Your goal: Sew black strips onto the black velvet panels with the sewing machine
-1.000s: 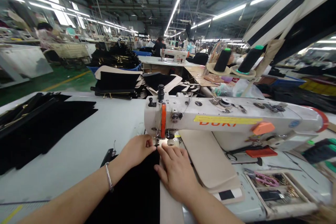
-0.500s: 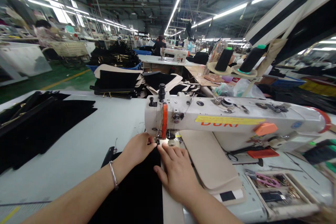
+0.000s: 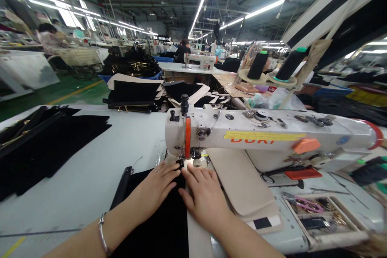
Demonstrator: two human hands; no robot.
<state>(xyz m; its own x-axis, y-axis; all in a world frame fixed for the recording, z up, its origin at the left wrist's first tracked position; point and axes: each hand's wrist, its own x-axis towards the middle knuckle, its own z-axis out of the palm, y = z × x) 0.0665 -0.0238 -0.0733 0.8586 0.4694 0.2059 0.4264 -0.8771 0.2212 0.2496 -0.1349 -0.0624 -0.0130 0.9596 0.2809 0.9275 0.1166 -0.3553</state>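
Note:
My left hand (image 3: 159,183) lies flat on a black fabric panel (image 3: 160,229), fingers stretched toward the needle area of a white sewing machine (image 3: 269,129). Beside it, my right hand (image 3: 203,193) rests with fingers spread on the beige strip (image 3: 198,236) along the panel's right edge. The fingertips of both hands are just in front of the presser foot (image 3: 182,162), which is partly hidden. A dark edge piece (image 3: 122,185) runs along the panel's left side.
Beige panels (image 3: 238,181) lie under the machine arm. A parts tray (image 3: 326,217) sits at the right. Black pieces (image 3: 57,141) cover the table's left, and stacked panels (image 3: 136,94) stand behind. Thread cones (image 3: 258,66) rise at the back right. A person (image 3: 182,51) sits farther off.
My left hand has gone from a pinch at the presser foot to lying flat on the black panel. My right hand has barely moved.

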